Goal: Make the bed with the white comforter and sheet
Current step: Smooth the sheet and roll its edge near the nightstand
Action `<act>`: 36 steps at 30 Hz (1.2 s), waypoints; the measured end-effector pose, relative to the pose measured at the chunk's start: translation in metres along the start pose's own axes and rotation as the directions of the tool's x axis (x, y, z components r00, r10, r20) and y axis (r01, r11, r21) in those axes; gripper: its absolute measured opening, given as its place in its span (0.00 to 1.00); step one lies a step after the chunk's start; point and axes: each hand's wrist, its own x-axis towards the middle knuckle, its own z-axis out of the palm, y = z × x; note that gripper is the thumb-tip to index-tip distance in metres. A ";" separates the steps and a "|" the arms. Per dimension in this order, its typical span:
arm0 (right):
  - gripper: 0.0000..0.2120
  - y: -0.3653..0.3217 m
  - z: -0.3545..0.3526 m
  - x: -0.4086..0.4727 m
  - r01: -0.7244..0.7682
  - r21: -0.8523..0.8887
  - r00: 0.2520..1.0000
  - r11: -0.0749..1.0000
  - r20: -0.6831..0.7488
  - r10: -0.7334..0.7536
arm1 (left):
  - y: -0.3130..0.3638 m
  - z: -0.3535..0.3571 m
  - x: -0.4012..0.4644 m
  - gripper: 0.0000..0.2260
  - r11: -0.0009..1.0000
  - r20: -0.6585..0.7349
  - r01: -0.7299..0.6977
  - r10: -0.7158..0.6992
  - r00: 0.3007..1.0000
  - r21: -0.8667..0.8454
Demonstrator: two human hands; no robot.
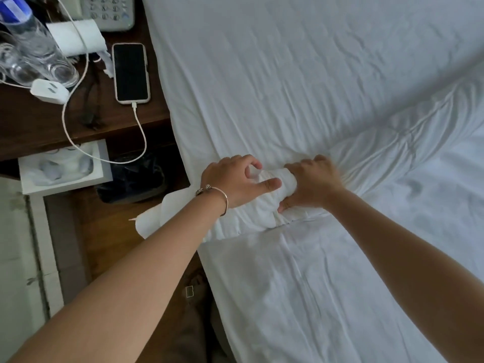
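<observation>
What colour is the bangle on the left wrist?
Rose-gold metal bangle with small beads, seen in the head view.

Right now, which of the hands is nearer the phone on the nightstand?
Left. The left hand sits at the bed's edge, just below and right of the phone; the right hand is farther in on the comforter.

Person's arms and hands, as recorded from the head view.

Both forearms are seen bare, with no sleeves in view. On the left wrist a thin metal bangle (219, 197) is worn, rose-gold in tone, with small silver-coloured beads threaded along its upper part. The left hand (237, 180) and right hand (311, 185) are ungloved; no rings can be made out on the fingers (272, 183).
</observation>
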 end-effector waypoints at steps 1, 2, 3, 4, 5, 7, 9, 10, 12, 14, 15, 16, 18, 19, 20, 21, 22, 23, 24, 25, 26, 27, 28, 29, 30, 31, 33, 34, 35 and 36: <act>0.35 0.000 0.002 -0.003 -0.002 -0.002 1.000 1.000 -0.023 0.002 | 0.002 -0.004 0.006 0.29 1.000 0.035 0.008 -0.008 0.999 0.006; 0.34 0.000 0.005 -0.006 -0.002 -0.001 0.999 1.000 -0.045 0.002 | 0.004 -0.006 0.011 0.31 0.999 0.095 0.020 -0.023 0.995 0.027; 0.34 -0.001 0.008 -0.008 0.005 0.005 0.997 1.000 -0.074 -0.004 | 0.005 -0.005 0.014 0.34 0.998 0.169 0.032 -0.041 0.985 0.057; 0.33 -0.001 0.012 -0.010 0.014 0.010 0.994 1.000 -0.113 -0.013 | 0.006 0.001 0.014 0.38 0.995 0.233 0.043 -0.064 0.970 0.093; 0.33 -0.001 0.014 -0.012 0.016 0.017 0.989 1.000 -0.147 -0.013 | 0.006 0.007 0.013 0.40 0.991 0.264 0.042 -0.073 0.962 0.124; 0.32 -0.002 0.020 -0.017 0.003 0.051 0.981 0.999 -0.196 0.007 | 0.006 0.017 0.009 0.41 0.990 0.242 0.015 -0.050 0.969 0.142; 0.32 -0.004 0.028 -0.025 0.005 0.081 0.965 0.997 -0.260 0.016 | 0.006 0.022 0.006 0.39 0.993 0.197 -0.036 0.014 0.980 0.109; 0.31 -0.004 0.031 -0.028 0.017 0.082 0.953 0.997 -0.304 0.009 | 0.006 0.023 0.004 0.37 0.994 0.186 -0.063 0.045 0.981 0.089; 0.30 -0.005 0.037 -0.036 0.037 0.071 0.924 0.997 -0.382 -0.007 | 0.008 0.029 -0.001 0.35 0.992 0.161 -0.105 0.092 0.983 0.076; 0.28 -0.005 0.040 -0.042 0.046 0.058 0.909 0.997 -0.417 -0.018 | 0.009 0.037 -0.008 0.34 0.985 0.107 -0.147 0.137 0.985 0.091; 0.29 -0.004 0.041 -0.046 0.063 0.043 0.907 0.997 -0.418 -0.039 | 0.009 0.042 -0.014 0.34 0.982 0.070 -0.160 0.153 0.986 0.098; 0.32 -0.003 0.039 -0.049 0.090 0.013 0.912 0.996 -0.402 -0.077 | 0.009 0.049 -0.019 0.34 0.980 0.024 -0.165 0.164 0.986 0.109; 0.40 0.003 0.028 -0.053 0.171 -0.074 0.942 0.982 -0.281 -0.185 | 0.010 0.060 -0.030 0.35 0.971 -0.073 -0.177 0.190 0.979 0.160; 0.43 0.007 0.016 -0.055 0.236 -0.115 0.962 0.965 -0.116 -0.249 | 0.010 0.066 -0.035 0.36 0.964 -0.114 -0.184 0.208 0.972 0.190; 0.45 0.012 0.003 -0.054 0.304 -0.139 0.953 0.942 0.060 -0.298 | 0.011 0.071 -0.040 0.37 0.959 -0.152 -0.193 0.227 0.962 0.208; 0.44 0.016 -0.011 -0.051 0.343 -0.121 0.931 0.931 0.172 -0.321 | 0.012 0.076 -0.044 0.37 0.953 -0.193 -0.210 0.253 0.948 0.217; 0.43 0.021 -0.022 -0.047 0.354 -0.068 0.915 0.933 0.230 -0.331 | 0.012 0.080 -0.047 0.36 0.946 -0.238 -0.232 0.285 0.929 0.226; 0.42 0.024 -0.031 -0.041 0.348 -0.010 0.908 0.938 0.251 -0.334 | 0.012 0.082 -0.049 0.36 0.940 -0.279 -0.248 0.310 0.909 0.236; 0.42 0.028 -0.034 -0.035 0.323 0.025 0.912 0.946 0.261 -0.318 | 0.012 0.085 -0.050 0.35 0.934 -0.311 -0.253 0.325 0.893 0.250; 0.44 0.028 -0.033 -0.031 0.290 0.046 0.916 0.956 0.276 -0.291 | 0.013 0.088 -0.052 0.35 0.929 -0.342 -0.249 0.336 0.878 0.272; 0.47 0.027 -0.027 -0.029 0.249 0.072 0.918 0.966 0.302 -0.259 | 0.013 0.091 -0.054 0.35 0.923 -0.367 -0.240 0.345 0.864 0.301; 0.49 0.023 -0.018 -0.030 0.209 0.096 0.916 0.973 0.329 -0.229 | 0.014 0.093 -0.057 0.36 0.915 -0.375 -0.235 0.354 0.857 0.327; 0.49 0.020 -0.009 -0.033 0.185 0.098 0.918 0.978 0.338 -0.207 | 0.016 0.095 -0.060 0.37 0.910 -0.368 -0.239 0.362 0.857 0.339; 0.49 0.016 0.000 -0.037 0.181 0.082 0.931 0.980 0.306 -0.198 | 0.017 0.098 -0.064 0.39 0.909 -0.362 -0.238 0.361 0.859 0.341; 0.50 0.013 0.008 -0.041 0.185 0.057 0.946 0.981 0.260 -0.194 | 0.017 0.099 -0.068 0.41 0.913 -0.359 -0.229 0.349 0.866 0.336; 0.50 0.011 0.012 -0.045 0.177 0.037 0.957 0.984 0.225 -0.181 | 0.018 0.098 -0.072 0.44 0.921 -0.338 -0.215 0.326 0.883 0.325; 0.52 0.010 0.017 -0.053 0.132 0.004 0.976 0.991 0.176 -0.131 | 0.024 0.091 -0.076 0.46 0.944 -0.230 -0.178 0.246 0.942 0.279; 0.51 0.010 0.020 -0.057 0.116 -0.012 0.983 0.993 0.146 -0.113 | 0.028 0.083 -0.077 0.45 0.963 -0.157 -0.142 0.180 0.971 0.229; 0.50 0.009 0.022 -0.062 0.112 -0.027 0.988 0.993 0.106 -0.108 | 0.033 0.074 -0.076 0.43 0.983 -0.095 -0.089 0.106 0.990 0.163; 0.49 0.008 0.025 -0.069 0.107 -0.030 0.992 0.994 0.072 -0.105 | 0.039 0.063 -0.072 0.41 0.996 -0.045 -0.026 0.030 0.999 0.086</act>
